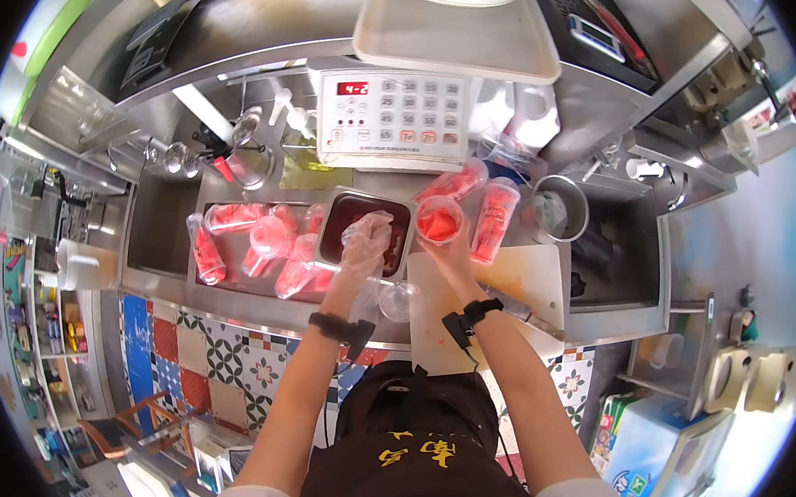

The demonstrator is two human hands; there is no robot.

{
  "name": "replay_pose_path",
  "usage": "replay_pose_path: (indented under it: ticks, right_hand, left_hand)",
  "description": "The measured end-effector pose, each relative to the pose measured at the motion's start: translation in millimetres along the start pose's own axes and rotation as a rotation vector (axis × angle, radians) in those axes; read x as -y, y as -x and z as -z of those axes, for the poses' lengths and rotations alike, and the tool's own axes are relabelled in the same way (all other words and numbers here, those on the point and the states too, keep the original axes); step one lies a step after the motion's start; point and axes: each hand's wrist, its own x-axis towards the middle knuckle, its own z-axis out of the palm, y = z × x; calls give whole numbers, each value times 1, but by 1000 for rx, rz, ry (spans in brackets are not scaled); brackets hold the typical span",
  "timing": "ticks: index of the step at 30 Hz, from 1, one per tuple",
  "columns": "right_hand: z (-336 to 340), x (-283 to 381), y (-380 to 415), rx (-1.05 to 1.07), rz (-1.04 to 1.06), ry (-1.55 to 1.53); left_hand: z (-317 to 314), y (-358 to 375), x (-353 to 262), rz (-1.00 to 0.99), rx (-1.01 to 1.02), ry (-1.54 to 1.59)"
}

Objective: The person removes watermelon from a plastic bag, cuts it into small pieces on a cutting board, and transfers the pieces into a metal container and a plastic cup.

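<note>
My left hand, in a clear plastic glove, is over a rectangular steel container with dark red contents low inside. Its fingers look bunched together, and whatever they hold is hidden. My right hand is wrapped round a clear plastic cup of red fruit chunks, just right of the container. Beside that cup stands a tall printed cup filled with red pieces, and another filled cup lies tilted behind. To the left, several filled cups rest in the sunken counter section.
A white cutting board with a knife on it lies at the front right. A round clear lid or cup is near its left edge. Behind stands a white keypad machine; a steel pot sits at the right.
</note>
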Motion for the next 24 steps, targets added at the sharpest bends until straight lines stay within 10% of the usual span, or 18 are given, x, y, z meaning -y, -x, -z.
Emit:
replay_pose_path:
  ticks: [9,24]
  right_hand:
    - [118,98,28,93,-296,-278]
    - [241,19,122,739,-413,881]
  left_hand:
    - [4,7,-13,-49,25,-115]
    - [3,10,2,-107,41,-193]
